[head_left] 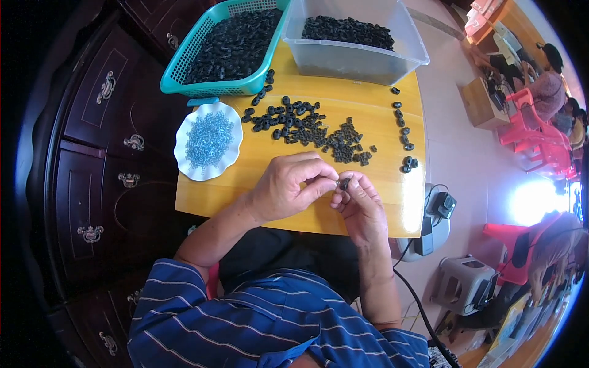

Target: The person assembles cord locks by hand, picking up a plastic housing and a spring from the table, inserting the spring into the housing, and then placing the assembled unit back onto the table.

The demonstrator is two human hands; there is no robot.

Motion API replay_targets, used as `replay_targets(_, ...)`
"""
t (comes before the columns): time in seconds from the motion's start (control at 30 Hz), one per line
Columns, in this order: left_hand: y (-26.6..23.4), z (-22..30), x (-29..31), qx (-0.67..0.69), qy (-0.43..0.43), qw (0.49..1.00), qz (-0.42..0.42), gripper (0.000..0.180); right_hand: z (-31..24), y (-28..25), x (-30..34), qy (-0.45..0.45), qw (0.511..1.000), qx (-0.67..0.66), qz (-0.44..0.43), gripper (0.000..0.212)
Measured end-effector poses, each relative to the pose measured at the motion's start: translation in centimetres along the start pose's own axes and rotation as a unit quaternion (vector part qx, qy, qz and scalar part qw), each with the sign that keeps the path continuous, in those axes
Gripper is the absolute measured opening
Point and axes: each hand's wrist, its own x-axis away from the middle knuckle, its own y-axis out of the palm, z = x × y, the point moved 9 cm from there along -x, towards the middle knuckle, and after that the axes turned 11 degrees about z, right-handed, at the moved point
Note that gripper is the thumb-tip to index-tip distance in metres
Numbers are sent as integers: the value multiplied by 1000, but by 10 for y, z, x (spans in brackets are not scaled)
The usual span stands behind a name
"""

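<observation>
Over the near part of the yellow table my two hands meet. My right hand (pixel 363 211) pinches a small black plastic part (pixel 345 183) between thumb and fingers. From the left, my left hand (pixel 288 187) brings its closed thumb and fingertip up against that part; whatever it grips there is too small to make out. Just beyond my hands lies a scatter of small dark square pieces (pixel 346 141). Rounded black two-hole parts (pixel 285 116) lie farther left. A white scalloped plate (pixel 182 153) holds many tiny clear-blue pieces (pixel 210 138).
A green plastic basket (pixel 175 76) full of black parts and a clear bin (pixel 343 64) with dark pieces stand at the table's far side. Finished-looking black parts (pixel 405 130) line the right edge. Dark drawers (pixel 92 153) flank the left; other people sit by pink chairs (pixel 527 132) at right.
</observation>
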Motion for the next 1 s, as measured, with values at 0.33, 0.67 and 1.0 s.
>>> replay_targets(0.33, 1, 3, 2, -49, 29, 998, 9, 10, 3, 1, 0, -7, 1000, 16, 11, 16)
replay_targets(0.67, 12, -19, 4, 109, -92, 984, -104, 9, 4, 10, 5, 5, 997, 52, -55, 16)
replay_targets(1.0, 42, -44, -16, -141, 26, 989, 25, 22, 4, 29, 18, 39, 989, 24, -138, 20)
